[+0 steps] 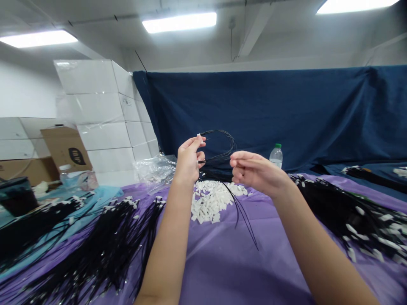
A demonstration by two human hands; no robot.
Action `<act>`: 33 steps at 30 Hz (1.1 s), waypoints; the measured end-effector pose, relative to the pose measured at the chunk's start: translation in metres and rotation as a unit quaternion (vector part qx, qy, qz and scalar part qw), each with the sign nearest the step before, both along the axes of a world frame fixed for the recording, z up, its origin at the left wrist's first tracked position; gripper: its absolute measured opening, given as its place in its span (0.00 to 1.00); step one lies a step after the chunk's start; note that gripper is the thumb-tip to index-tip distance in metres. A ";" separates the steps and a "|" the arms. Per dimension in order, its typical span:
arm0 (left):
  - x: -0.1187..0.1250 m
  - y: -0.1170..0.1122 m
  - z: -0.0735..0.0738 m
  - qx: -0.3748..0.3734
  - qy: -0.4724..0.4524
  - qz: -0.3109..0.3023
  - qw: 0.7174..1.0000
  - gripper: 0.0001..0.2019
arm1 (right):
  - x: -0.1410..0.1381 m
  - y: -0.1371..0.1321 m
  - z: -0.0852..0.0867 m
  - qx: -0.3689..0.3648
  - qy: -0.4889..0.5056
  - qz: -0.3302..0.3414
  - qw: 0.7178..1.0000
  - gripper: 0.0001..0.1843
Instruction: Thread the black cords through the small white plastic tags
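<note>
My left hand (188,160) is raised over the table, thumb and fingers closed on a bundle of thin black cords (229,137). At its fingertips shows a small white piece (199,135) on the cords. The cords bow out to the right in a loop and come back to the left hand's lower fingers. My right hand (256,169) is by the loop's right side, its fingers pressed together; what lies between them, if anything, is hidden. Beneath the hands, loose cord ends (243,212) hang or lie over the purple cloth (241,262). Behind is a pile of small white pieces (210,202).
Bundles of black cords with white ends lie at the left (104,237) and right (346,207). A green-capped bottle (276,156) stands behind my right hand. White boxes (95,106), clear plastic wrap (155,169) and a dark cup (17,197) are at left. A blue curtain (254,106) hangs behind.
</note>
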State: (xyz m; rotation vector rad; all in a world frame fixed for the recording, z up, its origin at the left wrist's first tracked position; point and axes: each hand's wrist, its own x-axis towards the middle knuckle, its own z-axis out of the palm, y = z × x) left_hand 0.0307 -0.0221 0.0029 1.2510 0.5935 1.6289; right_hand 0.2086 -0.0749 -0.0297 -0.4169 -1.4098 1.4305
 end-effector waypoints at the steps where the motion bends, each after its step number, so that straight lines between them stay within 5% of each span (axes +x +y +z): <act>1: -0.001 0.000 0.000 -0.001 0.000 0.001 1.000 0.11 | 0.003 0.000 0.001 0.001 0.022 -0.007 1.000 0.11; 8: -0.003 -0.001 0.001 -0.010 -0.003 -0.005 1.000 0.11 | 0.008 -0.001 0.015 0.039 0.265 -0.163 0.949 0.11; 14: -0.003 -0.004 0.003 0.002 0.018 -0.021 1.000 0.09 | 0.015 -0.005 0.022 0.073 0.393 -0.151 0.904 0.10; 17: -0.004 -0.005 0.002 0.014 0.051 -0.030 0.998 0.09 | 0.011 -0.012 0.024 0.098 0.342 -0.166 0.920 0.11; 21: -0.004 -0.008 0.002 0.058 0.101 -0.050 0.992 0.11 | -0.004 -0.020 0.020 0.150 0.168 -0.289 0.931 0.11; 27: -0.002 -0.017 0.003 0.084 0.124 -0.115 0.982 0.12 | -0.023 -0.028 0.008 0.264 -0.060 -0.457 0.847 0.07; 33: -0.001 -0.026 0.005 0.087 0.115 -0.143 0.979 0.11 | -0.028 -0.034 0.007 0.311 -0.152 -0.517 0.783 0.06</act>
